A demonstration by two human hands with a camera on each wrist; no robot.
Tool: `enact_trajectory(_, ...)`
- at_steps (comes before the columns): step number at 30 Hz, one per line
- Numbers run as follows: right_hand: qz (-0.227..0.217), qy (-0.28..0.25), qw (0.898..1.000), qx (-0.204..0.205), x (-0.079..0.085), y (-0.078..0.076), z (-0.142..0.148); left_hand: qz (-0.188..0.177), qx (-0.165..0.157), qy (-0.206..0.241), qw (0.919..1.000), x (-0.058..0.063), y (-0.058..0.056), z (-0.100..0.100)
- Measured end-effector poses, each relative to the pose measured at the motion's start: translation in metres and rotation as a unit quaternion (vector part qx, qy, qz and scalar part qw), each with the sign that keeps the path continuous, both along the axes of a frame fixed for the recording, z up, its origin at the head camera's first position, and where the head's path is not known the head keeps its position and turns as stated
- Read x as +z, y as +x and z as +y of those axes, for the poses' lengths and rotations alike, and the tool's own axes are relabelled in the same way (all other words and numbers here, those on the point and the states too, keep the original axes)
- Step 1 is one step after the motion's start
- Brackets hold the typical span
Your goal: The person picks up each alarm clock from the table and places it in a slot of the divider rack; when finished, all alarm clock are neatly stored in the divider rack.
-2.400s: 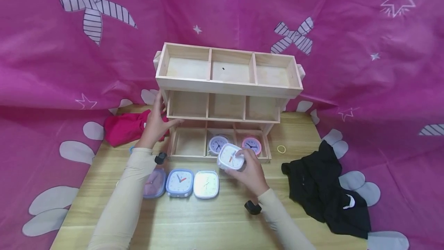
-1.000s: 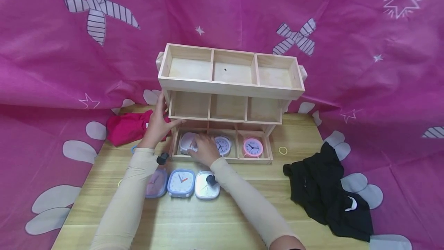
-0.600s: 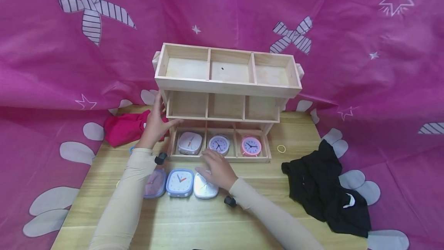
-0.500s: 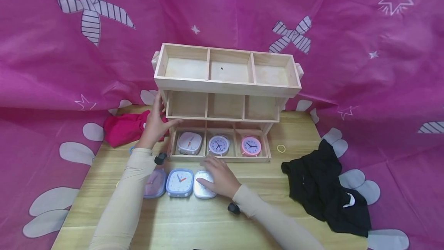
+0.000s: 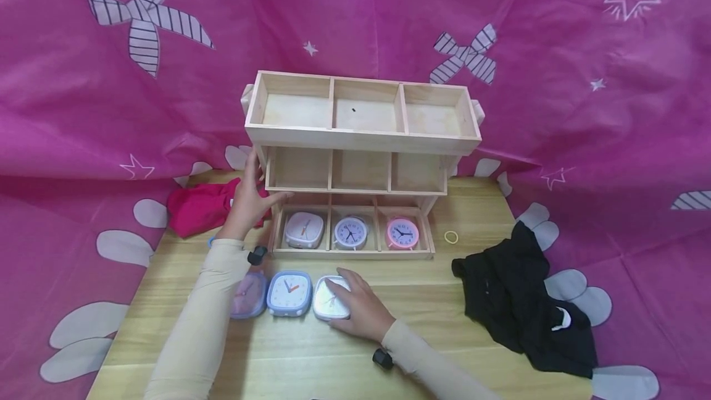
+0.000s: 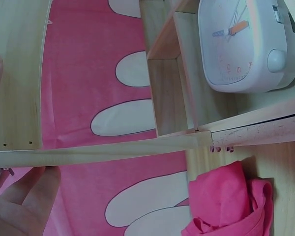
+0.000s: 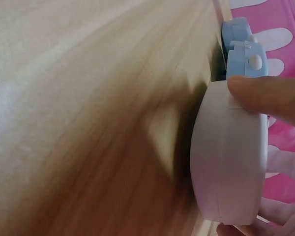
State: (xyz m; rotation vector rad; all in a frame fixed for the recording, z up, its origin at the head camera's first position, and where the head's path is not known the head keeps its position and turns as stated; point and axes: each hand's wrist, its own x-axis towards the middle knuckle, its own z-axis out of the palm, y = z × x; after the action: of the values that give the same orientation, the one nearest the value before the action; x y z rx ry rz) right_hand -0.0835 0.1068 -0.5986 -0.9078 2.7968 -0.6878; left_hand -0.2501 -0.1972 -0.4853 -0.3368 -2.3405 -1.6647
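My left hand (image 5: 246,207) grips the left side of a three-tier wooden shelf (image 5: 361,139). In the left wrist view its fingers (image 6: 39,194) and thumb lie on opposite sides of the side board. My right hand (image 5: 366,310) holds a white square alarm clock (image 5: 328,302) by its edges, with the thumb (image 7: 255,93) on one edge and fingers at the opposite one. Left of it are a blue alarm clock (image 5: 289,294) and a purplish one (image 5: 248,296). The bottom tier holds a white squarish clock (image 5: 303,230), a white round clock (image 5: 350,233) and a pink round clock (image 5: 402,234).
Black cloth (image 5: 522,301) lies on the table at the right, with a yellow band (image 5: 451,237) between it and the shelf. Red cloth (image 5: 200,205) is beside my left hand. A pink patterned curtain (image 5: 355,11) hangs behind the shelf.
My right hand carried a white squarish clock into the bottom tier's left compartment and let it go. It then came back toward the front and took hold of another white clock. The left hand stayed put.
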Motion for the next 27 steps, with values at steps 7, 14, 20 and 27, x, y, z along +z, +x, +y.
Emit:
enact_trajectory(7,-0.011,-0.006,1.000,-0.015,0.003,0.001,0.014,-0.007,0.004,-0.005,1.0000,-0.001,0.001,0.000)
enact_trajectory(14,-0.012,-0.039,0.998,-0.053,0.002,0.001,0.027,-0.002,0.014,-0.026,0.9996,0.002,0.003,-0.001)
enact_trajectory(20,0.059,-0.134,0.985,-0.095,0.039,-0.006,0.043,-0.004,0.012,-0.024,0.9996,0.002,0.002,-0.001)
enact_trajectory(27,0.216,-0.290,0.916,-0.175,0.105,-0.045,0.072,0.003,0.005,-0.018,0.9998,0.001,0.001,0.000)
